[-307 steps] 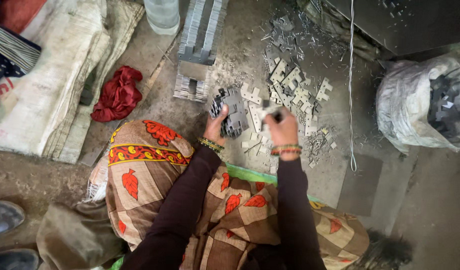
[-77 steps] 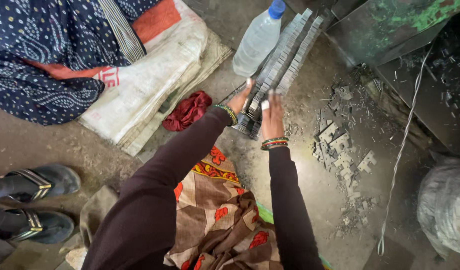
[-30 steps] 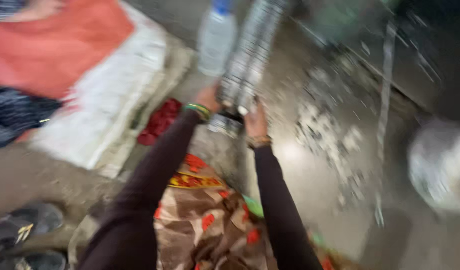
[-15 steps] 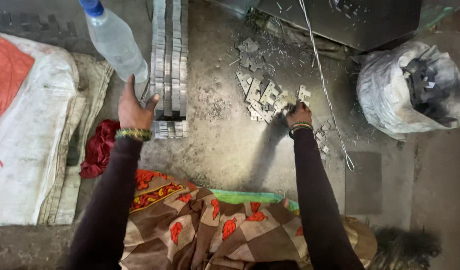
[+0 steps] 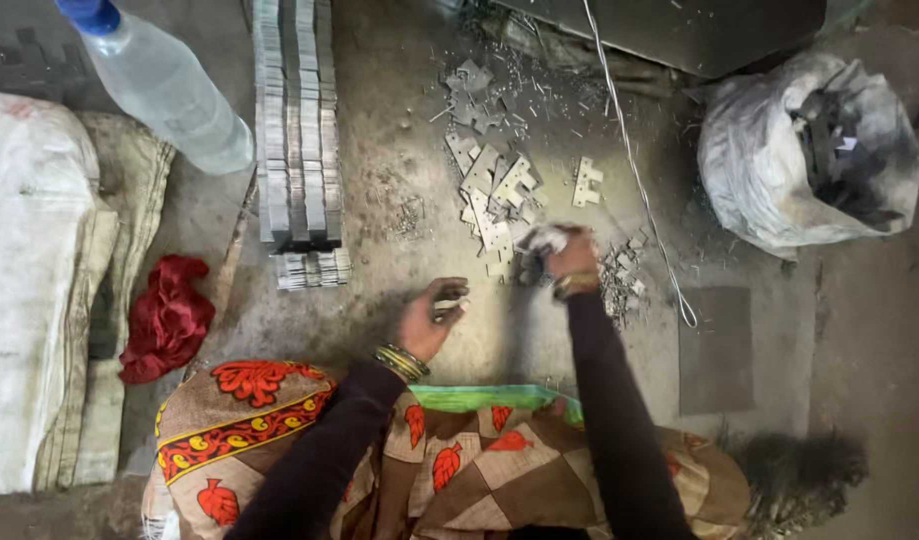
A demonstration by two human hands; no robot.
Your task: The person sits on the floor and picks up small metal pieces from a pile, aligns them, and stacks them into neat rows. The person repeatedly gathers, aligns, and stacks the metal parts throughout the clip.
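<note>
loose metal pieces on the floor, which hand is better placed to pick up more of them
Right. The right hand already rests at the edge of the loose metal pieces, while the left hand sits nearer the lap, apart from them.

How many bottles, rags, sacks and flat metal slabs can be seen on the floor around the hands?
Plastic bottle: 1
Red rag: 1
Filled plastic sack: 1
Flat dark slab: 1
Total: 4
The loose metal pieces by the right hand are too many to count.
</note>
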